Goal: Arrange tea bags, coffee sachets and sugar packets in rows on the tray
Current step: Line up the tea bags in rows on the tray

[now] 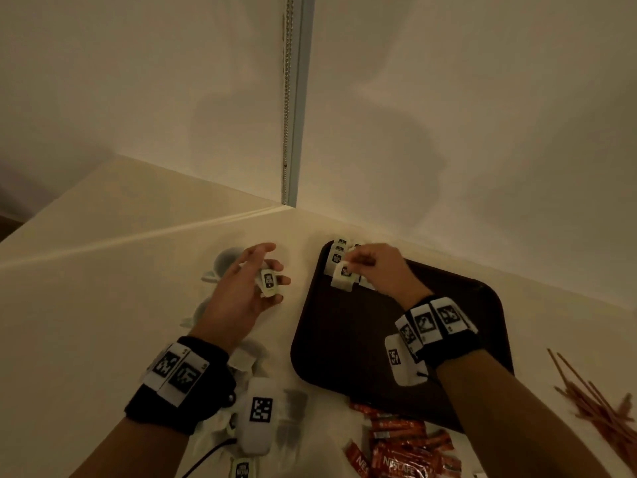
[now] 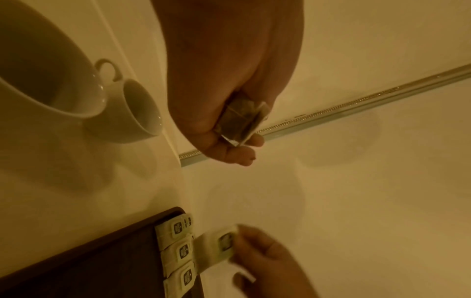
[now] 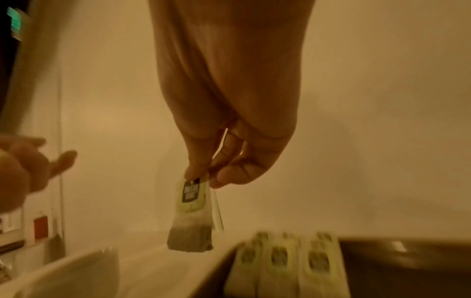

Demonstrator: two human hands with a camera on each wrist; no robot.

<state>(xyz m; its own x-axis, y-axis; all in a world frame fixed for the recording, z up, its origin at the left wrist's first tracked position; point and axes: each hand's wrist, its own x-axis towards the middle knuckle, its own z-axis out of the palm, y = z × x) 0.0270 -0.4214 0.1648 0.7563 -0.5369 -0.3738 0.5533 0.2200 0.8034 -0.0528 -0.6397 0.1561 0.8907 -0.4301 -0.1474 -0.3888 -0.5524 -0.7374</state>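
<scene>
A dark brown tray (image 1: 396,343) lies on the white counter. Several tea bags (image 1: 336,255) (image 2: 178,248) (image 3: 280,266) sit in a row at its far left corner. My right hand (image 1: 375,267) (image 3: 209,179) pinches one tea bag (image 1: 343,274) (image 3: 191,213) (image 2: 219,249) by its tag, just above that row. My left hand (image 1: 255,281) (image 2: 242,139) hovers left of the tray and holds another tea bag (image 1: 268,281) (image 2: 241,123) between thumb and fingers. Red coffee sachets (image 1: 403,446) lie in a heap at the tray's near edge.
Two white cups (image 2: 132,113) stand left of the tray, by my left hand. Loose tea bags (image 1: 241,467) lie on the counter under my left forearm. Thin brown sticks (image 1: 593,405) lie right of the tray. Walls meet in a corner right behind the tray.
</scene>
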